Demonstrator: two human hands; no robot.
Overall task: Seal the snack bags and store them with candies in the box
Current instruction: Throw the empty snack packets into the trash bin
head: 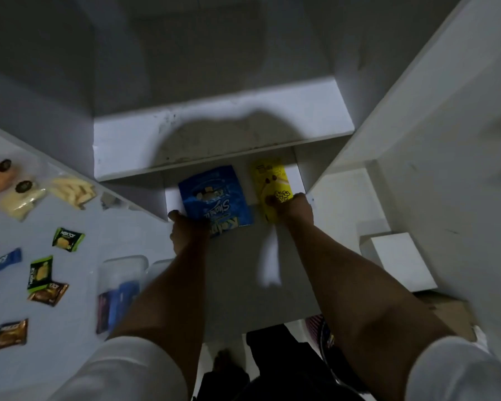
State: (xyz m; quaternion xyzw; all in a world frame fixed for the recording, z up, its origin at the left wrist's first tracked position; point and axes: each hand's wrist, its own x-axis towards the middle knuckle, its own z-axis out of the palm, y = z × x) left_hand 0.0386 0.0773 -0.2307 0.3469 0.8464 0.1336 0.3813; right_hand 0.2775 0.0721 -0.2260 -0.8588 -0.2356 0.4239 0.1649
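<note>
Currently I see both bare forearms reaching away from the camera toward a white shelf recess (232, 157). My left hand (185, 227) grips the near left corner of a glossy blue foil snack bag (214, 195); white lettering on it reads upside down from here. My right hand (297, 209) is closed over the near end of a bright yellow snack bag (272, 183), which carries dark printed spots and a pale swirl. The two bags lie side by side, blue left and yellow right, just apart, at the mouth of the recess. I cannot tell whether either top is sealed; the picture is dim and smeared.

Left, on the pale blue-grey table (78, 314), loose wrapped candies are scattered: green packets (67, 239), brown packets (48, 293), a blue wrapper (2, 264). Further left and far lie clear pouches of pale snacks (21, 202). A clear plastic box (122, 287) sits near my left forearm, with blue and dark packets inside.
</note>
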